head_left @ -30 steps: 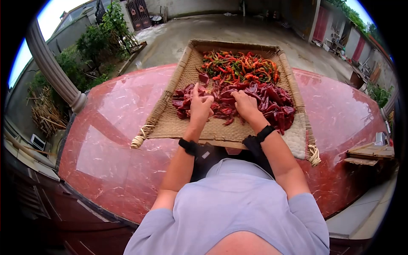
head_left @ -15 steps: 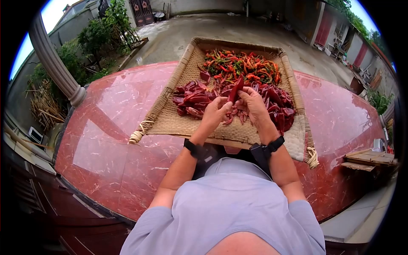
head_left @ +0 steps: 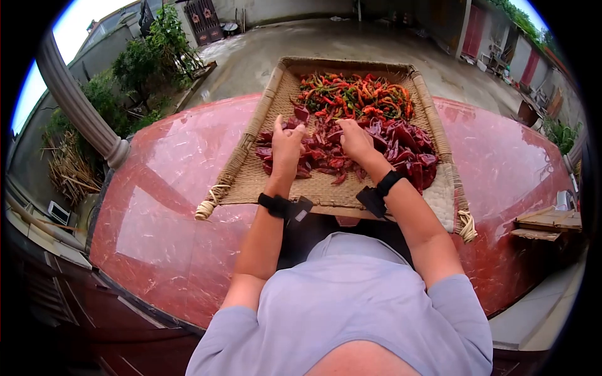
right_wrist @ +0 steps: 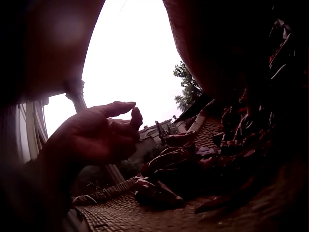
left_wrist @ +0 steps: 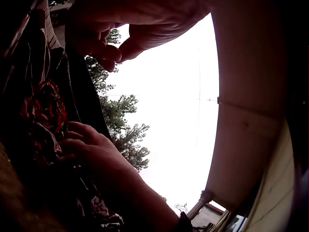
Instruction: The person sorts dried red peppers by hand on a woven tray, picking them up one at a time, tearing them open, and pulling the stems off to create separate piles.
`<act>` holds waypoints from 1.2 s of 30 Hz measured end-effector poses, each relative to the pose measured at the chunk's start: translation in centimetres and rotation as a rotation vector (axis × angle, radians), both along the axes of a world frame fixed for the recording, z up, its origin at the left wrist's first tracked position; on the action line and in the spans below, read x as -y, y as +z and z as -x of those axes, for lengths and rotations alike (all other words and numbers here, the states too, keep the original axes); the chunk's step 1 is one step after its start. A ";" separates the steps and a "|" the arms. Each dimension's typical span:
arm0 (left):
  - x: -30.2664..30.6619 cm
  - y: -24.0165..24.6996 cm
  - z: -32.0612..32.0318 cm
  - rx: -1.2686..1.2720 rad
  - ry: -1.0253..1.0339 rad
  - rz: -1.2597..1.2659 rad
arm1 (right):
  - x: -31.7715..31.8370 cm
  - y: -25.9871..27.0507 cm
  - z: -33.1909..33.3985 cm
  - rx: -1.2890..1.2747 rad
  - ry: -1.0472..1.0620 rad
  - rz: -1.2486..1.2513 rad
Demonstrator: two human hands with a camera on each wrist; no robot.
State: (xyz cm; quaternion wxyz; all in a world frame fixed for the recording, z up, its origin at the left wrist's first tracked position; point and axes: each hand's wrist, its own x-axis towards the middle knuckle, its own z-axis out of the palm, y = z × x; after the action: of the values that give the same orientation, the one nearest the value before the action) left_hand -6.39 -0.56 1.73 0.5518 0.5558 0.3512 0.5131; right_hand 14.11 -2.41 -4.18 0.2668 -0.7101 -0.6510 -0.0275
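Shallow woven tray (head_left: 251,187), straw-coloured, with raised, bound rim, upper centre of frame. Across its far part: small chillies (head_left: 354,97), bright red, orange and green, tangled together. Across its middle: larger peppers (head_left: 411,150), dark red, wrinkled, heaped more thickly at right. Pale patch (head_left: 439,203) at tray's lower right.

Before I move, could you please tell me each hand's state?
Left hand: open, holding nothing visible.
Right hand: fingers curled at the dark red peppers; whether it grips one cannot be told.
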 end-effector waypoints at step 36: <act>-0.6 -0.5 0.3 0.115 0.015 0.119 | 7.4 2.6 -2.8 0.221 -0.330 -0.092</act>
State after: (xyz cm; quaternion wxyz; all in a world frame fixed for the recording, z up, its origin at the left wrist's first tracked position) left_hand -6.67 0.02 1.27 0.5994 0.4890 0.3528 0.5264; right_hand 16.93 -9.79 -1.61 0.2179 -0.7868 -0.5492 -0.1784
